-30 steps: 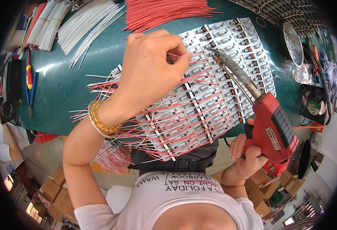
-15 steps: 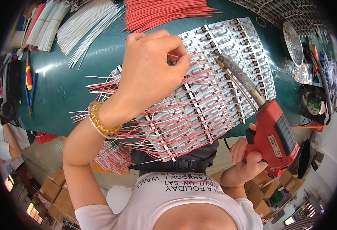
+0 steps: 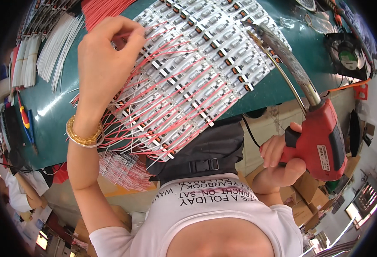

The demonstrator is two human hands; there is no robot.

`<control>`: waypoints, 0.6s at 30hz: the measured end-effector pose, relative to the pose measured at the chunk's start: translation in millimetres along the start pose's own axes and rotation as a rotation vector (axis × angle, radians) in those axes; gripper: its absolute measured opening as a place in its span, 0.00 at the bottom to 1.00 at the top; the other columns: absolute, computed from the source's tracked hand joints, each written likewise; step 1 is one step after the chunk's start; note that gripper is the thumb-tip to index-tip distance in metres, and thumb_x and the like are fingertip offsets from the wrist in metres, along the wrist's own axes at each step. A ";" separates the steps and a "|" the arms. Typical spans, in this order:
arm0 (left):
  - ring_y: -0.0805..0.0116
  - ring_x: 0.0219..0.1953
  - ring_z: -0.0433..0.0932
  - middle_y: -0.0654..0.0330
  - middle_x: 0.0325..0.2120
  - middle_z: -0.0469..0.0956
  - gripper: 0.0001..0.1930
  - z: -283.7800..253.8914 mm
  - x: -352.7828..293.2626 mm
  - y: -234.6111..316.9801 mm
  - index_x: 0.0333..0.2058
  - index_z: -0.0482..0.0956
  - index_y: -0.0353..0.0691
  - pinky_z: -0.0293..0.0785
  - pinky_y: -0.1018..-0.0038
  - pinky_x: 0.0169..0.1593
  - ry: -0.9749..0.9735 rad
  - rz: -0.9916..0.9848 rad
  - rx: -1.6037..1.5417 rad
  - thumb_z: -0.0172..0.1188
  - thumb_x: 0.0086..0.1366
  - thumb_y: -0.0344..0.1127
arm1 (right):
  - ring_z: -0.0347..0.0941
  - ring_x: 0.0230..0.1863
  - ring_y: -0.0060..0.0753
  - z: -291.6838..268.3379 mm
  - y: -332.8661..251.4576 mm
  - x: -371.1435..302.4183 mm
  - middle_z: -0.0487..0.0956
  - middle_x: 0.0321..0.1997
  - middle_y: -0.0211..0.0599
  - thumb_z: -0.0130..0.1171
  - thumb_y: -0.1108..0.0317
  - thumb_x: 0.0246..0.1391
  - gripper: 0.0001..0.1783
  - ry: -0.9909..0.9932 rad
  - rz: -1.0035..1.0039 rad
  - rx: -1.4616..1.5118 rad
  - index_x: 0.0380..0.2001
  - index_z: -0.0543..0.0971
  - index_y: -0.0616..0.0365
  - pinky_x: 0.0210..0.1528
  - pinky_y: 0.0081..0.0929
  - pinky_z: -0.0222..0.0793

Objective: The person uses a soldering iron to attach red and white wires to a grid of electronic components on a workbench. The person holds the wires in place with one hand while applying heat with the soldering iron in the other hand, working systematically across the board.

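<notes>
My left hand [image 3: 107, 60] is closed in a pinch over the upper left of a panel of small white circuit boards [image 3: 240, 47]. A thin red wire [image 3: 156, 26] runs from its fingertips onto the panel. My right hand [image 3: 282, 152] grips the handle of a red and black soldering gun [image 3: 321, 137]. The gun's long metal barrel reaches up over the panel's right side, with its tip well apart from my left fingers. Red and white wires [image 3: 171, 88] cover the lower left boards and hang past their edge. My left palm is hidden.
Bundles of white wires [image 3: 60, 47] and red wires [image 3: 107, 10] lie on the green table [image 3: 51, 115]. Pliers [image 3: 25, 122] rest at the left, and a black fan [image 3: 347, 55] stands at the right. Another person [image 3: 28, 192] sits at the lower left.
The gun's tip and my left fingertips have moved farther apart. The whole view has turned and shifted, so the panel sits differently in it. Both hands keep their grips.
</notes>
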State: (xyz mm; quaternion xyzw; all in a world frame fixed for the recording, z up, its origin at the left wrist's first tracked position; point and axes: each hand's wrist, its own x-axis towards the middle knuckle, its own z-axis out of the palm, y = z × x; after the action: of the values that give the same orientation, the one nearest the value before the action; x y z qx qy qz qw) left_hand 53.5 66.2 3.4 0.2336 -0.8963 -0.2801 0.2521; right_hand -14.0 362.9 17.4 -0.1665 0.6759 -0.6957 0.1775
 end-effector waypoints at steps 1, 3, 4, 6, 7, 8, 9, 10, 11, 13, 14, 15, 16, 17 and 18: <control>0.71 0.23 0.73 0.62 0.22 0.76 0.05 -1.0 -0.4 1.0 0.26 0.77 0.37 0.67 0.76 0.30 0.075 0.095 0.090 0.60 0.51 0.31 | 0.57 0.08 0.19 -3.7 2.8 -4.4 0.61 0.09 0.22 0.48 0.34 0.48 0.46 0.007 -0.008 0.040 0.51 0.60 0.71 0.15 0.18 0.58; 0.70 0.25 0.72 0.63 0.23 0.76 0.05 -5.1 -1.7 5.1 0.27 0.78 0.39 0.66 0.74 0.33 0.229 0.285 0.270 0.62 0.51 0.31 | 0.57 0.08 0.19 -13.5 5.0 -11.9 0.62 0.09 0.22 0.48 0.34 0.49 0.46 -0.027 -0.031 0.055 0.52 0.59 0.70 0.15 0.19 0.59; 0.66 0.28 0.72 0.64 0.24 0.75 0.07 -6.8 -7.9 19.5 0.29 0.78 0.42 0.64 0.72 0.37 0.174 0.217 0.185 0.63 0.49 0.31 | 0.58 0.08 0.19 -19.1 6.3 -16.6 0.62 0.09 0.22 0.48 0.34 0.49 0.46 -0.040 -0.041 0.064 0.52 0.59 0.69 0.16 0.19 0.59; 0.67 0.31 0.72 0.60 0.26 0.75 0.07 -8.1 -24.9 46.1 0.29 0.77 0.36 0.67 0.74 0.38 -0.068 0.273 0.099 0.62 0.49 0.25 | 0.58 0.09 0.19 -28.7 11.3 -26.6 0.62 0.09 0.22 0.47 0.34 0.49 0.45 -0.058 -0.038 0.080 0.53 0.59 0.67 0.16 0.19 0.59; 0.65 0.31 0.71 0.60 0.26 0.74 0.08 -3.7 -33.2 57.8 0.28 0.77 0.37 0.66 0.73 0.38 -0.132 0.326 0.083 0.63 0.47 0.25 | 0.58 0.09 0.20 -33.5 13.6 -31.8 0.62 0.09 0.22 0.47 0.34 0.49 0.45 -0.067 -0.039 0.086 0.53 0.59 0.67 0.16 0.20 0.59; 0.64 0.31 0.70 0.60 0.26 0.74 0.08 1.3 -38.0 64.4 0.28 0.77 0.38 0.64 0.72 0.38 -0.162 0.349 0.092 0.64 0.46 0.26 | 0.59 0.09 0.20 -37.8 17.0 -37.2 0.63 0.09 0.22 0.49 0.34 0.47 0.46 -0.083 -0.021 0.119 0.54 0.59 0.66 0.16 0.20 0.60; 0.62 0.31 0.70 0.60 0.25 0.73 0.09 6.5 -42.9 71.2 0.27 0.77 0.39 0.63 0.70 0.39 -0.195 0.373 0.098 0.64 0.44 0.26 | 0.59 0.09 0.20 -40.1 18.2 -40.8 0.63 0.09 0.22 0.49 0.33 0.47 0.46 -0.101 -0.012 0.122 0.54 0.59 0.66 0.16 0.20 0.60; 0.62 0.31 0.69 0.61 0.25 0.73 0.09 13.7 -47.7 74.3 0.27 0.76 0.39 0.62 0.70 0.38 -0.196 0.375 0.112 0.65 0.44 0.27 | 0.59 0.09 0.20 -42.8 18.3 -44.4 0.63 0.09 0.23 0.49 0.33 0.46 0.47 -0.115 -0.005 0.120 0.53 0.59 0.66 0.16 0.20 0.60; 0.62 0.32 0.68 0.61 0.25 0.72 0.10 19.7 -52.5 76.0 0.27 0.76 0.40 0.61 0.70 0.38 -0.197 0.377 0.127 0.65 0.43 0.27 | 0.59 0.09 0.21 -45.4 18.5 -47.3 0.63 0.09 0.23 0.49 0.33 0.46 0.47 -0.129 0.002 0.118 0.53 0.59 0.66 0.16 0.20 0.60; 0.63 0.32 0.67 0.63 0.24 0.71 0.09 26.8 -54.9 76.7 0.26 0.76 0.40 0.59 0.69 0.38 -0.208 0.354 0.155 0.65 0.44 0.27 | 0.59 0.09 0.21 -50.3 19.0 -51.1 0.63 0.09 0.23 0.49 0.33 0.46 0.47 -0.162 0.015 0.112 0.53 0.60 0.67 0.16 0.20 0.60; 0.63 0.32 0.67 0.63 0.24 0.71 0.08 28.3 -55.3 78.1 0.25 0.76 0.40 0.59 0.69 0.38 -0.214 0.344 0.173 0.64 0.44 0.27 | 0.59 0.09 0.21 -53.2 20.3 -51.9 0.63 0.09 0.23 0.50 0.33 0.46 0.47 -0.179 0.021 0.110 0.53 0.60 0.67 0.16 0.20 0.60; 0.63 0.32 0.67 0.63 0.24 0.71 0.08 29.5 -55.5 78.9 0.25 0.75 0.40 0.59 0.69 0.37 -0.219 0.334 0.190 0.64 0.44 0.26 | 0.59 0.09 0.21 -56.0 21.7 -52.2 0.63 0.09 0.24 0.50 0.33 0.46 0.47 -0.198 0.026 0.109 0.53 0.60 0.68 0.16 0.20 0.60; 0.63 0.31 0.67 0.63 0.23 0.71 0.07 29.6 -55.3 76.8 0.24 0.75 0.40 0.59 0.69 0.37 -0.224 0.350 0.208 0.64 0.44 0.26 | 0.59 0.09 0.21 -57.8 27.4 -51.5 0.64 0.09 0.24 0.50 0.33 0.46 0.47 -0.222 0.025 0.116 0.53 0.60 0.68 0.16 0.20 0.60; 0.63 0.31 0.67 0.64 0.23 0.70 0.07 29.8 -54.7 73.9 0.24 0.75 0.40 0.59 0.69 0.37 -0.229 0.365 0.225 0.64 0.45 0.26 | 0.59 0.09 0.21 -56.3 30.5 -51.6 0.64 0.09 0.24 0.50 0.34 0.47 0.46 -0.221 0.034 0.104 0.52 0.60 0.68 0.16 0.20 0.59; 0.63 0.30 0.67 0.64 0.22 0.70 0.07 30.1 -53.8 70.9 0.23 0.74 0.40 0.59 0.69 0.37 -0.234 0.380 0.243 0.63 0.45 0.26 | 0.59 0.09 0.21 -54.5 33.9 -52.2 0.64 0.09 0.24 0.50 0.34 0.47 0.46 -0.219 0.044 0.094 0.52 0.60 0.69 0.16 0.20 0.59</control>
State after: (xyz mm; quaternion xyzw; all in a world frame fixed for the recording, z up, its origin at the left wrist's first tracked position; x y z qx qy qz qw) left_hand 57.3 159.9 8.5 0.0556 -0.9743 -0.1432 0.1650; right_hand 7.1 434.7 -17.7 -0.2180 0.6227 -0.7002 0.2728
